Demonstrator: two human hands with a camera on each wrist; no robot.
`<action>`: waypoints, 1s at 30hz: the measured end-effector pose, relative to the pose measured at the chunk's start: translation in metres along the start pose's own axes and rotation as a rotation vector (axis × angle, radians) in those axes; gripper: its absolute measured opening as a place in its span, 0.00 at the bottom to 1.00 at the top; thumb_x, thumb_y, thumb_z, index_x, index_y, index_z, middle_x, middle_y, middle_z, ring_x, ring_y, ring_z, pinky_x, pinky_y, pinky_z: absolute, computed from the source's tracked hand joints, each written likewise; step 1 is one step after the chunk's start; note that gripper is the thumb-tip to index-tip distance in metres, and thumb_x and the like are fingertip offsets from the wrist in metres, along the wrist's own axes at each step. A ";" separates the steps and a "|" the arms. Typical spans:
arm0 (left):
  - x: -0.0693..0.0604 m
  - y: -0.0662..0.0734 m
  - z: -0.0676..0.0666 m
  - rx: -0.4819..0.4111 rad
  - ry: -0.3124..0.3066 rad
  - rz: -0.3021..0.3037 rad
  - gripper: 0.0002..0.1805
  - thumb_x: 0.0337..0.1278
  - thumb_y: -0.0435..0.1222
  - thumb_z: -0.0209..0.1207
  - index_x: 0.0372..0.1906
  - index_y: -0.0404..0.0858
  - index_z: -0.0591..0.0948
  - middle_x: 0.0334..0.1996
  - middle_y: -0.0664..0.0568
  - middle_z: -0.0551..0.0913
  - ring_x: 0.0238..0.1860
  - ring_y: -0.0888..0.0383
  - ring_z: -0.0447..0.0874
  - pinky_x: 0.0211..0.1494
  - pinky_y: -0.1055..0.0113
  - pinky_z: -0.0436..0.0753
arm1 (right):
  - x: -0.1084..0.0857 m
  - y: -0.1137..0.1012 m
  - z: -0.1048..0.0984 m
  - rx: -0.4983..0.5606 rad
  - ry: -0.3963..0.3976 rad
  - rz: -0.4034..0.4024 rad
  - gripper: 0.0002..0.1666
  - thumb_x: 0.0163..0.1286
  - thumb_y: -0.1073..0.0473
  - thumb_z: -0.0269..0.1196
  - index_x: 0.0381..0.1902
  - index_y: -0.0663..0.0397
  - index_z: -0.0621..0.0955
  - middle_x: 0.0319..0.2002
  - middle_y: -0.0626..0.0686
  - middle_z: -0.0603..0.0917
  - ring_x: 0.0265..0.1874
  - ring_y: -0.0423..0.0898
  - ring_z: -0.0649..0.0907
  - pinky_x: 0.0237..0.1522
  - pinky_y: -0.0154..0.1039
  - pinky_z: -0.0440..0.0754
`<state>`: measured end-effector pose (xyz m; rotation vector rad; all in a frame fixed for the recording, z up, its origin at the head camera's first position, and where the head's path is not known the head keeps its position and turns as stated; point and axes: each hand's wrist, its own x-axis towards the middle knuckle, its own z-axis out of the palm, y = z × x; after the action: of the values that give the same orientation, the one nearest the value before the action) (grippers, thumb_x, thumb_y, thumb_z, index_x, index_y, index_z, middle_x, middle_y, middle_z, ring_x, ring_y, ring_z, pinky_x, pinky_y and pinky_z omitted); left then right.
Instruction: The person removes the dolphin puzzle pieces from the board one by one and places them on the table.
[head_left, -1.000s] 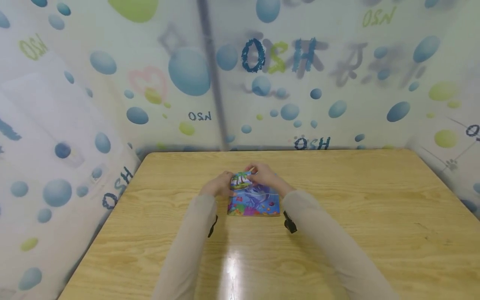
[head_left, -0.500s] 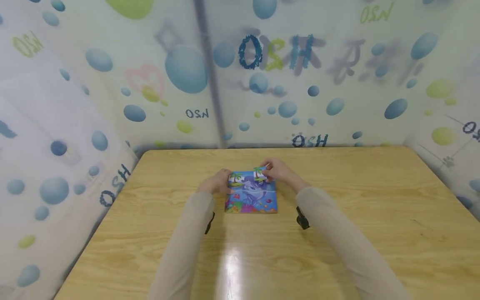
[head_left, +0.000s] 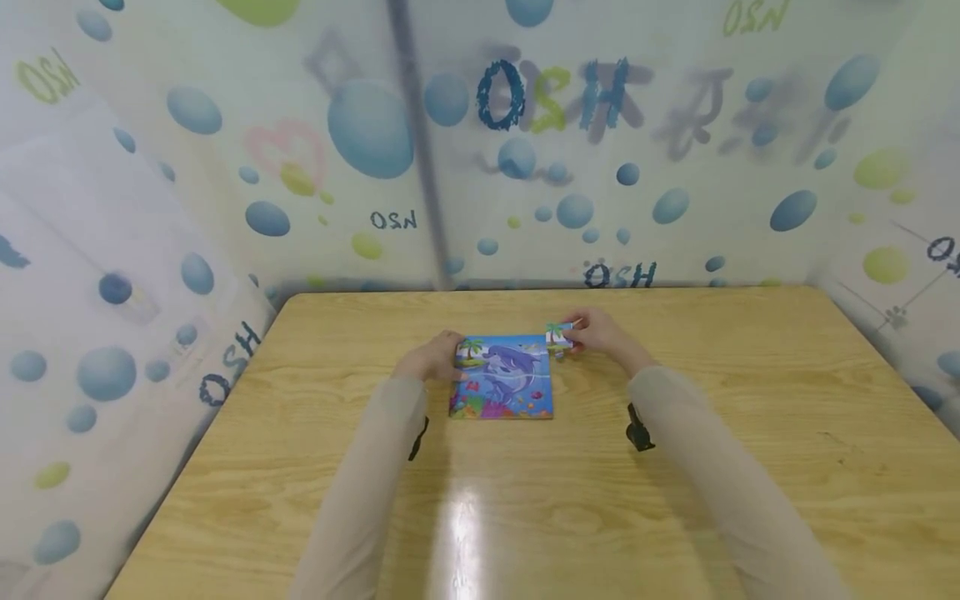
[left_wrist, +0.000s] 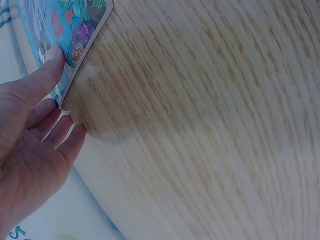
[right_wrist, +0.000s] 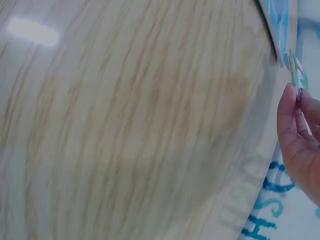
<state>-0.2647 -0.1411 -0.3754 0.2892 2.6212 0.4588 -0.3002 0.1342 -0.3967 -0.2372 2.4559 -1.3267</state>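
A square dolphin picture puzzle (head_left: 506,379) lies flat on the table. My left hand (head_left: 432,358) is at its upper left edge; in the left wrist view the left hand (left_wrist: 37,120) has its thumb on top of the board (left_wrist: 82,30) and its fingers at the edge. Beyond the puzzle's upper right corner, my right hand (head_left: 600,332) pinches a small piece with a palm tree (head_left: 557,336). The right wrist view shows that piece (right_wrist: 298,75) edge-on between thumb and fingers of the right hand (right_wrist: 300,130), off the board (right_wrist: 277,22).
The wooden table (head_left: 525,500) extends around the puzzle and both forearms. Behind its far edge stands a wall covering (head_left: 480,192) with blue and green dots and lettering. Another patterned covering (head_left: 112,292) is on the left side.
My right hand has moved right with the palm-tree piece, from above the puzzle's upper left part to beyond its upper right corner. The left hand stays at the left edge.
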 end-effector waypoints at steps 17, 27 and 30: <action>0.003 -0.004 -0.004 -0.010 0.009 -0.005 0.40 0.54 0.38 0.61 0.68 0.33 0.56 0.68 0.40 0.56 0.69 0.46 0.54 0.71 0.54 0.57 | -0.003 0.017 -0.019 -0.083 0.014 0.057 0.19 0.66 0.68 0.54 0.53 0.74 0.72 0.38 0.61 0.77 0.26 0.38 0.77 0.30 0.27 0.79; 0.004 -0.002 0.000 -0.003 0.025 0.013 0.39 0.53 0.38 0.62 0.67 0.31 0.57 0.67 0.39 0.57 0.69 0.45 0.55 0.71 0.54 0.57 | -0.002 0.025 -0.025 -0.229 0.024 0.003 0.17 0.64 0.63 0.57 0.47 0.71 0.77 0.39 0.61 0.78 0.36 0.47 0.73 0.37 0.33 0.70; 0.003 -0.002 0.002 0.008 0.031 0.019 0.39 0.52 0.37 0.62 0.67 0.30 0.58 0.67 0.39 0.58 0.69 0.45 0.55 0.72 0.55 0.56 | 0.000 0.028 -0.024 -0.209 0.022 0.012 0.16 0.63 0.63 0.58 0.46 0.71 0.78 0.35 0.57 0.78 0.33 0.44 0.72 0.34 0.31 0.69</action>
<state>-0.2667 -0.1420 -0.3788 0.3127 2.6534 0.4625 -0.3082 0.1685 -0.4081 -0.2586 2.6107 -1.0732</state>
